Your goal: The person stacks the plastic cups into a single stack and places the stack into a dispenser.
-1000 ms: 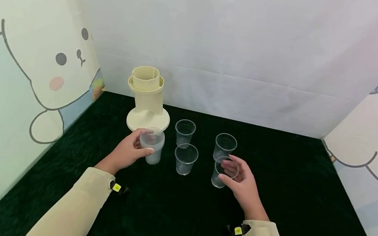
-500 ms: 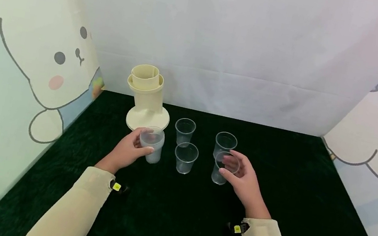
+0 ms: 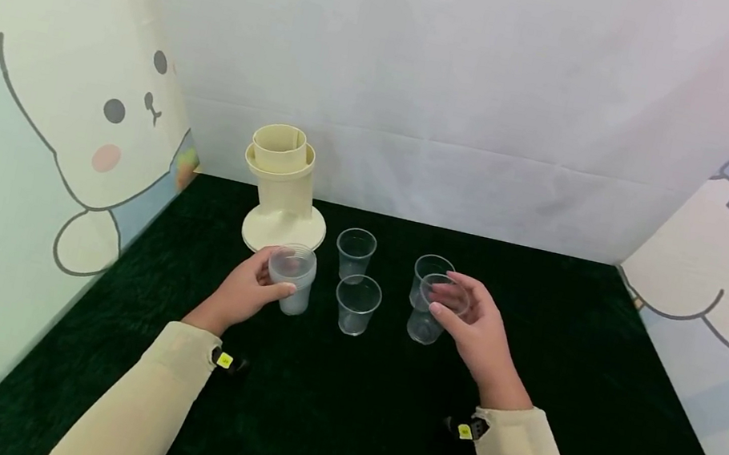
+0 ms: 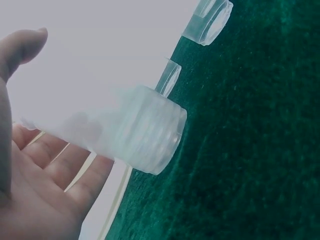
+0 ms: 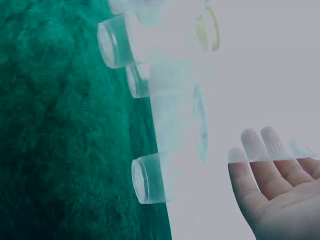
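My left hand [image 3: 243,292] holds an upright stack of clear plastic cups [image 3: 295,280], thumb in front and fingers behind; the stacked ridges show in the left wrist view [image 4: 155,130]. My right hand [image 3: 479,341] grips a single clear plastic cup [image 3: 423,327] near its rim, thumb on the near side. Through its wall the fingers show in the right wrist view. Just behind it is another clear cup [image 3: 427,266], partly covered by the held one. Between the hands, two more cups stand upright, a front one [image 3: 356,309] and a back one [image 3: 354,256].
Behind the left hand stands a cream-coloured holder [image 3: 285,197] with a round base and an open tube on top. A dark green cloth [image 3: 330,425] covers the table. A white backdrop [image 3: 429,109] rises at the back, with cartoon-printed panels on both sides.
My right hand has moved the single cup up and away from me, so that it overlaps the back right cup more. The left hand and its stack stay nearly still.
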Demonstrator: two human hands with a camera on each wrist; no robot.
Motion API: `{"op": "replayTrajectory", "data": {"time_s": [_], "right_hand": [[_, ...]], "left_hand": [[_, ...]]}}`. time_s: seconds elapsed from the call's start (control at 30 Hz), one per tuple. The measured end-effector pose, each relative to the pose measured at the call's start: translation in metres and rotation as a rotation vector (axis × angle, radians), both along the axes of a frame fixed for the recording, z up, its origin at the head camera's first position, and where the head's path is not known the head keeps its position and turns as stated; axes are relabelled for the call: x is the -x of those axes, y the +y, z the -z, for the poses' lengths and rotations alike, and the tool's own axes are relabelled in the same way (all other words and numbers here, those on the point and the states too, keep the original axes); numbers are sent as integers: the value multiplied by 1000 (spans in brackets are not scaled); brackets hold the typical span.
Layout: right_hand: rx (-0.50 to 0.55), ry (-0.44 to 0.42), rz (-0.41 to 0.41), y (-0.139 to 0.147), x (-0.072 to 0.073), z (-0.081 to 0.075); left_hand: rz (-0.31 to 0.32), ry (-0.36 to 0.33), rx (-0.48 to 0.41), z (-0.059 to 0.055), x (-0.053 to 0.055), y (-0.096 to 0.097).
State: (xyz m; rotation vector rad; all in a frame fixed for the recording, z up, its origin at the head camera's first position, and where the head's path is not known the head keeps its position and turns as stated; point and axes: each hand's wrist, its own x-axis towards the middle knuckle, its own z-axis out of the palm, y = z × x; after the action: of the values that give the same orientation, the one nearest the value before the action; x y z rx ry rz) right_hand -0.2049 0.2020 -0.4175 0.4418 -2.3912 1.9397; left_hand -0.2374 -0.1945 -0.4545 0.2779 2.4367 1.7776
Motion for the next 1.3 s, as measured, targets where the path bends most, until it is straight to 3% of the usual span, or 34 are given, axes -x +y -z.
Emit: {"op": "replayTrajectory", "data": {"time_s": [0.47, 0.97, 1.3], "right_hand": [[-56, 38, 22, -24, 15, -19], [24, 47, 9, -44, 25, -45], [13, 74, 37, -65, 27, -62]], "left_hand": [[9, -8, -12, 0, 0, 0], [3, 5, -16, 0, 0, 0], [-6, 13, -9, 0, 0, 1]]}}
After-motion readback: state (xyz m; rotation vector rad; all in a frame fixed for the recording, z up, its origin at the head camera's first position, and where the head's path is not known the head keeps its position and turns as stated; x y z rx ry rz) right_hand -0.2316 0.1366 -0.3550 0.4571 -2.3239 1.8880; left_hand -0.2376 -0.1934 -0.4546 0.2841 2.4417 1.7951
